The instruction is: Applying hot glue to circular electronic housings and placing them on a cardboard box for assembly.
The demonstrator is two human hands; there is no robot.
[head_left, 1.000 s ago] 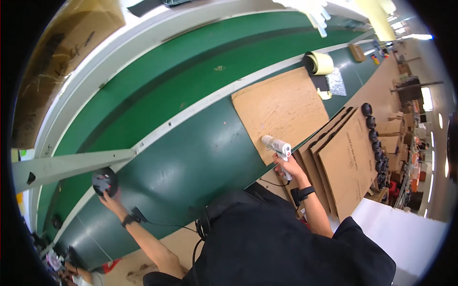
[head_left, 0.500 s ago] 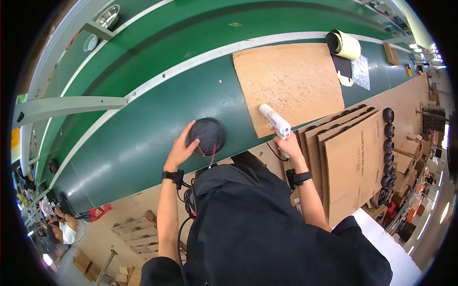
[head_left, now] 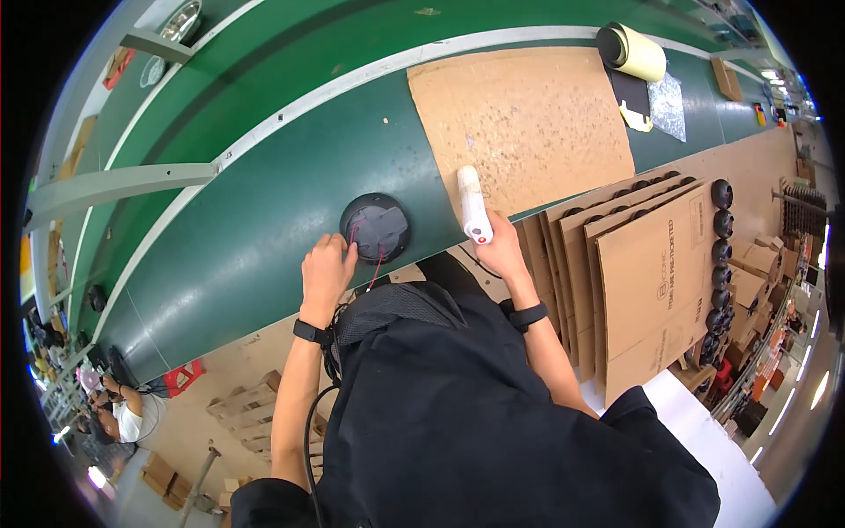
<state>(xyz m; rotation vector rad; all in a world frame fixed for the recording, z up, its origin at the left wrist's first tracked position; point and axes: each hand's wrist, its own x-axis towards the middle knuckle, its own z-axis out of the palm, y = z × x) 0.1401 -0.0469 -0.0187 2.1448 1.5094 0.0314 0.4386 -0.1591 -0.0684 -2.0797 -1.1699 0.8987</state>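
A round black plastic housing point(head_left: 387, 227) lies on the green bench, with thin red wires point(head_left: 380, 266) running across it and over its near edge. At its left rim, my left hand point(head_left: 327, 271) has thumb and fingertips drawn together on one of the red wires; the exact pinch is partly hidden. My right hand point(head_left: 503, 248) is wrapped round the handle of a white pistol-shaped tool point(head_left: 475, 211) with a red button. The tool's pale cylindrical end points away from me, over the near left edge of a brown cardboard sheet point(head_left: 537, 114).
A yellow-and-black roll point(head_left: 635, 55) and bubble wrap point(head_left: 667, 107) lie beyond the sheet. Flat cartons point(head_left: 656, 282) stand right of the bench beside a row of black round parts point(head_left: 720, 251). A metal arm point(head_left: 123, 194) spans the left. Another person point(head_left: 128, 414) sits far left.
My left hand has come off the top of the housing to its left rim, fingers drawn together. The housing's inner face and wires now show more. The tool has swung upright and leftward.
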